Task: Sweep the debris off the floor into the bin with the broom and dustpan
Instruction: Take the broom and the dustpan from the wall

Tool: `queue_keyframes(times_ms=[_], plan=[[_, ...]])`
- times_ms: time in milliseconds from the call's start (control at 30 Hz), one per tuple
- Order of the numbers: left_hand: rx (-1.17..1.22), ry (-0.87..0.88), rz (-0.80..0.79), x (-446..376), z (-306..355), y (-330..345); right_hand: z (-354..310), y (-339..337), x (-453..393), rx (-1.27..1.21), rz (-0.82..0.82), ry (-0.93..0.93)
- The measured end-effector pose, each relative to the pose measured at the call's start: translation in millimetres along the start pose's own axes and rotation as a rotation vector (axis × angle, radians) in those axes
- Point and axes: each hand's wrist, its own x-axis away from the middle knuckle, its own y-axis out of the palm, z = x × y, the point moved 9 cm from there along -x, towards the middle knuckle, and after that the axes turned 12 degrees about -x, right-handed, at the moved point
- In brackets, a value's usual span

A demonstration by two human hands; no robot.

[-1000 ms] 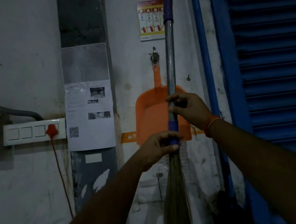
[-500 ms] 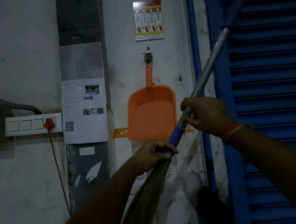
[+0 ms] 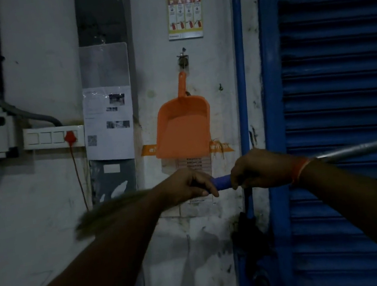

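The tool-fetching step was judged to be in hand: no sweeping had begun, and neither floor debris nor a bin was in view. At the left, the blurred bristles point(image 3: 110, 210) of the broom point(image 3: 221, 183) were seen pointing left, in front of the pale wall point(image 3: 39, 234). The left hand point(image 3: 186, 186) was wrapped round the broom where the bristles met the blue grip, fingers curled tight on it. Just to its right, the right hand point(image 3: 260, 169) was clamped round the handle in the same way. From there the metal shaft point(image 3: 363, 147) ran right across the blue shutter point(image 3: 344, 98), so the long axis lay almost level, handle end slightly raised. Above the hands, the orange dustpan point(image 3: 183, 129) hung on the far wall from a hook point(image 3: 182, 58), mouth downward, untouched. The next move was judged to call for one hand being freed and the dustpan being lifted off its hook.
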Motion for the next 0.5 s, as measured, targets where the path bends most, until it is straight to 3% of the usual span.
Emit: queue_keyframes(times_ms=[333,400,500], plan=[[-0.318,0.091,-0.085,6.2,50.7,-10.3,-9.3,5.8,37.5,-0.585,0.061,0.074],[-0.444,0.138,-0.046,6.5,61.9,-15.2,-11.1,2.8,43.5,-0.646,0.128,0.078],[-0.542,0.193,0.156,10.1,77.0,-30.4,-8.0,2.1,53.2,-0.684,0.230,0.097]])
